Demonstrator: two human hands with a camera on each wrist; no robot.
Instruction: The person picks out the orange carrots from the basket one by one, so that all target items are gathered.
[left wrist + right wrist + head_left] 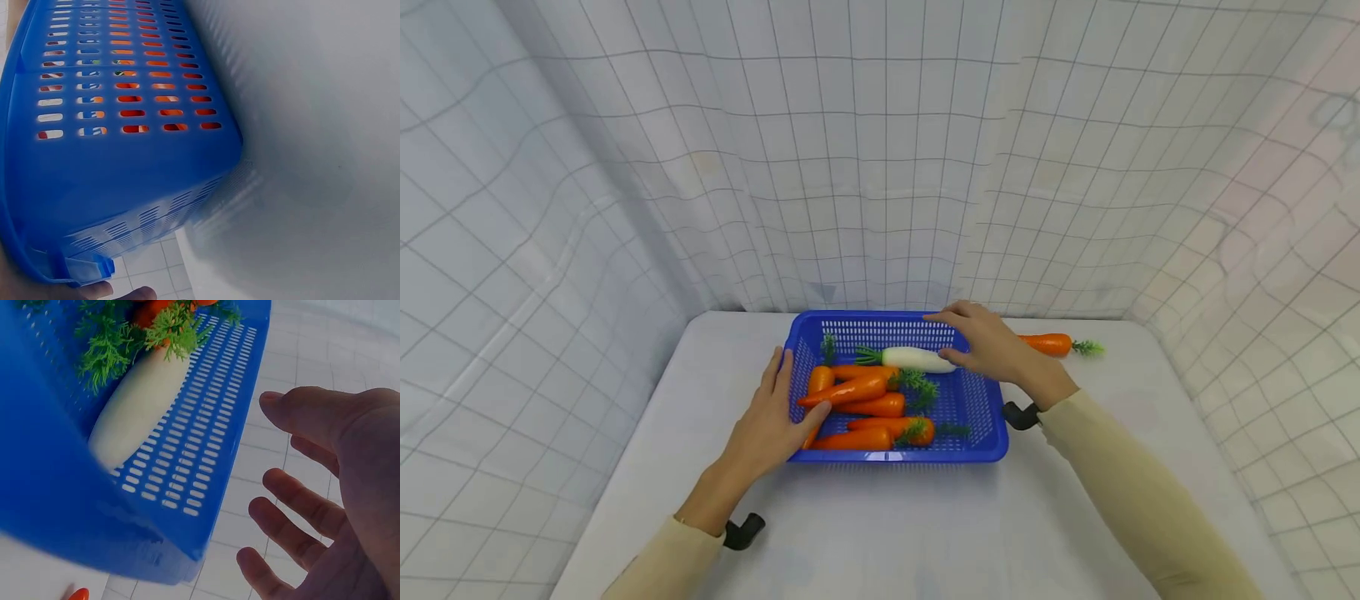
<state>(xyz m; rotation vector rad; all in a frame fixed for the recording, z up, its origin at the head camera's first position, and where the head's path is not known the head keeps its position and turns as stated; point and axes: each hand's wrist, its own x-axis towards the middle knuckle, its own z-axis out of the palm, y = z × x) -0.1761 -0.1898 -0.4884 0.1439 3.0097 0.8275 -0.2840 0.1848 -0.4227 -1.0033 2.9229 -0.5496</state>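
The left hand [767, 429] is rested, fingers extended, on a blue, perforated plastic basket [891, 456]; orange, tapering carrots [853, 390] are contained, and, farther back, a white, elongated radish [917, 359], near which the right hand [988, 346] is held, fingers spread, released.

No readable text, label, brand, number or sign on the desk [880, 525], from edge to corner. None legible on the blue basket [898, 457] either.
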